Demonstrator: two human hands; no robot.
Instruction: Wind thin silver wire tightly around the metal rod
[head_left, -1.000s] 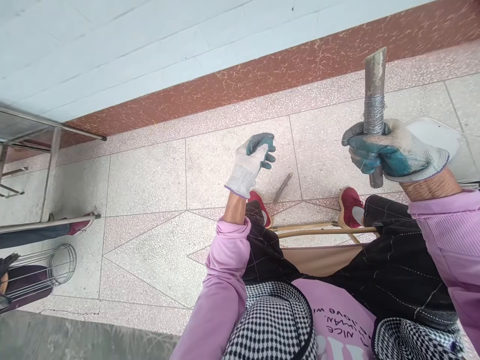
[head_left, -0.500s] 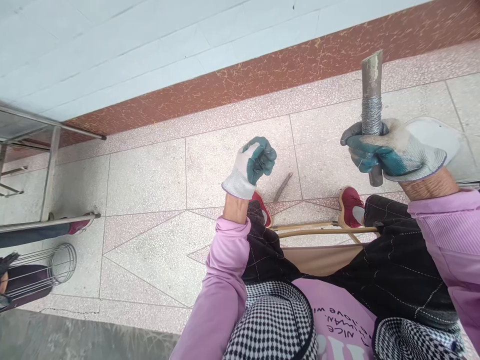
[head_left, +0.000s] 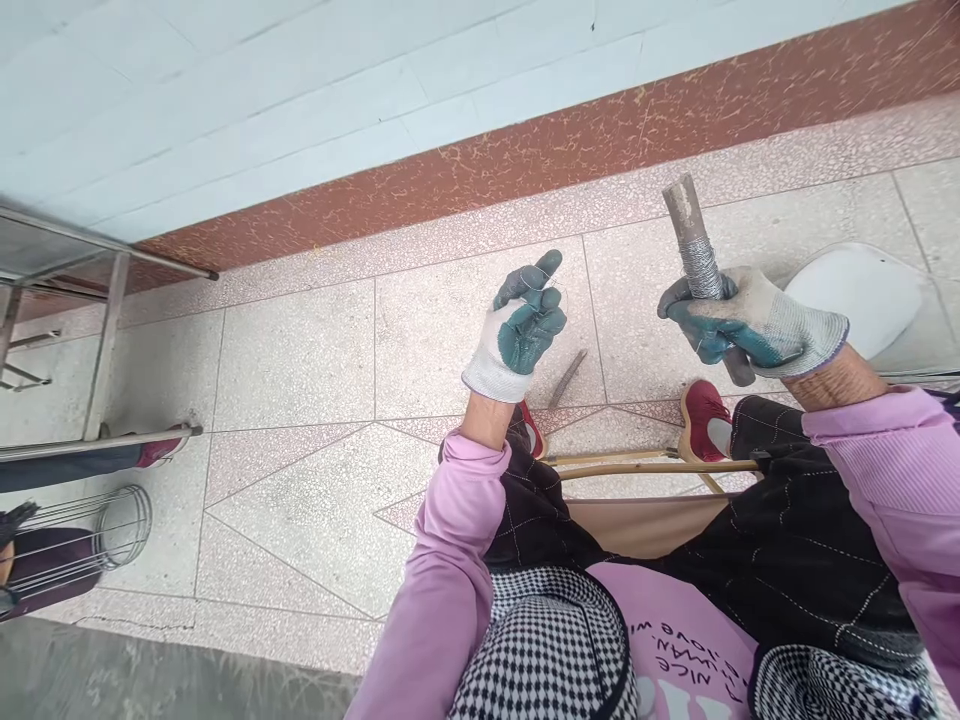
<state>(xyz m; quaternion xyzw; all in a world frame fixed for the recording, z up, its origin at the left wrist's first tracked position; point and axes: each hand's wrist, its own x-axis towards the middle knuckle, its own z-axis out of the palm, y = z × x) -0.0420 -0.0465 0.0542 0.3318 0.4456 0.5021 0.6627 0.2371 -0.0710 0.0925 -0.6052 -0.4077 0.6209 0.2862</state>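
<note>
My right hand (head_left: 739, 318), in a white glove with a green-coated palm, is closed around a short brown rod (head_left: 684, 207) that looks like wood. Thin silvery wire (head_left: 700, 268) is wound in many turns about the rod's middle, just above my fist. The rod tilts, its top leaning left. Over the floor to the left, my left hand (head_left: 527, 325), gloved the same way, has its fingers loosened and apart. A very thin loop of wire shows faintly by its fingertips; whether they grip it is hard to see.
A dark sliver (head_left: 568, 379) lies on the tiled floor near my red shoes (head_left: 705, 420). A white rounded object (head_left: 859, 298) is behind my right hand. At left stand a metal frame (head_left: 105, 345) and a wire cage (head_left: 124, 525), with another person's foot (head_left: 161, 449) close by.
My left hand has gone from a fist to loosened, spread fingers. My right hand has moved left and slightly down, and the rod now leans left.
</note>
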